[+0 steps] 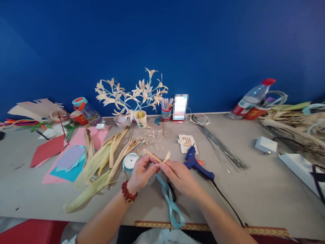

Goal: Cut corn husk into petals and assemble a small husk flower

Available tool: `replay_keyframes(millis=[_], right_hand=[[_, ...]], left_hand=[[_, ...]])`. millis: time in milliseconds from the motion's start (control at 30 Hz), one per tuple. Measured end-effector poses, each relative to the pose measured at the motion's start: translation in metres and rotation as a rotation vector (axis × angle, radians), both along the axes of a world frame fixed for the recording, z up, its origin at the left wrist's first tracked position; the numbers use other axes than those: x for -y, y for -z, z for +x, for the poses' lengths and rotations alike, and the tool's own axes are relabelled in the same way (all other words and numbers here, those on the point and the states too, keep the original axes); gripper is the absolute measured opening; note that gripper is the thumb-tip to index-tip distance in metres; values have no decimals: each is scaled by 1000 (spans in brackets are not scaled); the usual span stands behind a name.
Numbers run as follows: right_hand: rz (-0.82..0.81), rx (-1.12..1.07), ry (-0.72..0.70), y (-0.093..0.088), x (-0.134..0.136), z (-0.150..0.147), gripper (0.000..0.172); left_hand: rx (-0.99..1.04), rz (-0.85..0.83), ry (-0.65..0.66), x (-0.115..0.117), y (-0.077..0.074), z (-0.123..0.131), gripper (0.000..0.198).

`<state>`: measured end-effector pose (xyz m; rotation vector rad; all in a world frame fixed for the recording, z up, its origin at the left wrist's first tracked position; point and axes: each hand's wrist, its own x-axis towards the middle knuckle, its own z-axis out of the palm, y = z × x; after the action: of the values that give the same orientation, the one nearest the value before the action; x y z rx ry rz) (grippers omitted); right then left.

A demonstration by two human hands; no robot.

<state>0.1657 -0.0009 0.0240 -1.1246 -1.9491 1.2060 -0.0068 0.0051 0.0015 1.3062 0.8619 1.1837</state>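
Both hands meet over the middle of the table, fingertips pinched together. My left hand (142, 172), a red bead bracelet at its wrist, grips the base of pale corn husk petals (166, 157) that fan out above the fingers. My right hand (179, 174) pinches the same petals from the other side. A light blue ribbon (167, 195) hangs below the fingers to the table edge; its upper end is hidden by the hands. Beside my left hand lies a ribbon spool (130, 160). A blue glue gun (196, 164) rests right of my right hand.
Husk flowers (142, 91) stand in cups at the back. Loose corn husks (98, 169) and coloured paper (68, 166) cover the left. Wires (223, 147), a tilted bottle (250, 100) and a power strip (299, 171) lie right. The glue gun's cord (227, 201) runs to the front edge.
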Motion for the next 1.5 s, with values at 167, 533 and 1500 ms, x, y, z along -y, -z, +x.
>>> replay_keyframes(millis=[167,533,1500], right_hand=[[-176,-256,-68,2,-1,1,50],[-728,-798,-182,-3,-6,12,47],[-248,-277,-7,-12,-3,10,20]], left_hand=[[-30,80,29,-1,3,-5,14],[57,51,64,-8,6,-11,12],[264,38,40,-6,7,-6,12]])
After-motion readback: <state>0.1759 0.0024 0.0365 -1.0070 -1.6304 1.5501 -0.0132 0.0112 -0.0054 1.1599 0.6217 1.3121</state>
